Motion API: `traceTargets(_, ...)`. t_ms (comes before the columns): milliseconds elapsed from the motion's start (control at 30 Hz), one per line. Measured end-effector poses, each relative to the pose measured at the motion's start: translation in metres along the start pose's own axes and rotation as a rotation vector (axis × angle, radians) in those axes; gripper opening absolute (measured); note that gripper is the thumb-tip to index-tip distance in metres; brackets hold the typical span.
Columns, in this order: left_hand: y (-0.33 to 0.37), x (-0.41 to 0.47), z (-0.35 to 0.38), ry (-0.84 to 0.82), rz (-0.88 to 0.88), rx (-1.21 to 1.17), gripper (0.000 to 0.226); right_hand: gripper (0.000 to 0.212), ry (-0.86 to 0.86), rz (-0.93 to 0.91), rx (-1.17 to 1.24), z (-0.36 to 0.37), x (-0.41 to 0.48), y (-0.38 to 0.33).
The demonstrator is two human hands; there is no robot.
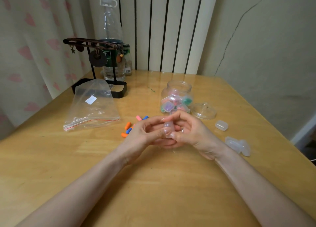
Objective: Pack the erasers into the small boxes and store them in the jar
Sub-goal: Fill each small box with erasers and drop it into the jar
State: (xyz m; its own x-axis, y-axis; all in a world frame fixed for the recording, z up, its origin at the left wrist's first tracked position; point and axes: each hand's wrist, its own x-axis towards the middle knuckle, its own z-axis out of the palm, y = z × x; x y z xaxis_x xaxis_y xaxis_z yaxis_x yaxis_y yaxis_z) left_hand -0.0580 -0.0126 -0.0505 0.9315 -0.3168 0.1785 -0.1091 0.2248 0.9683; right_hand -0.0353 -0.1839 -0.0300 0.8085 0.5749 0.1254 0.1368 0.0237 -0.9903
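Pinching the small box [168, 129] between my left hand [145, 132] and right hand [190, 132], I risk it springing loose, scattering nearby erasers [127, 128].

Dim, warm indoor light, soft glare on the table [150, 78], slight overall blur, wide-angle bending at edges.

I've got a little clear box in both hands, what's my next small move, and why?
Probably pry the small box open: it looks shut with no colour inside, and loose erasers lie unpacked by your left hand.
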Motion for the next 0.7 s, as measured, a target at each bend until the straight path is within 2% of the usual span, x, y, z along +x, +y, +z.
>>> traceTargets(267, 0.004, -0.001, 0.007, 0.118, -0.059, -0.022, 0.033, 0.028, 0.06, 0.022, 0.033, 0.008, 0.001, 0.003)
traceTargets(467, 0.017, 0.001, -0.002, -0.014, -0.17, -0.283, 0.04, 0.026, 0.19, 0.01, 0.061, -0.003, 0.002, -0.003)
traceTargets(533, 0.021, 0.0, -0.007, -0.038, -0.201, -0.376, 0.039, 0.033, 0.204, 0.014, 0.09, -0.008, 0.003, -0.002)
traceTargets(633, 0.027, 0.001, -0.015, 0.015, -0.215, -0.473, 0.036, 0.035, 0.218, 0.004, 0.104, -0.01, 0.006, 0.0)
traceTargets(700, 0.03, 0.005, -0.022, 0.129, -0.163, -0.479, 0.04, 0.031, 0.283, -0.008, 0.046, -0.01, 0.013, 0.0)
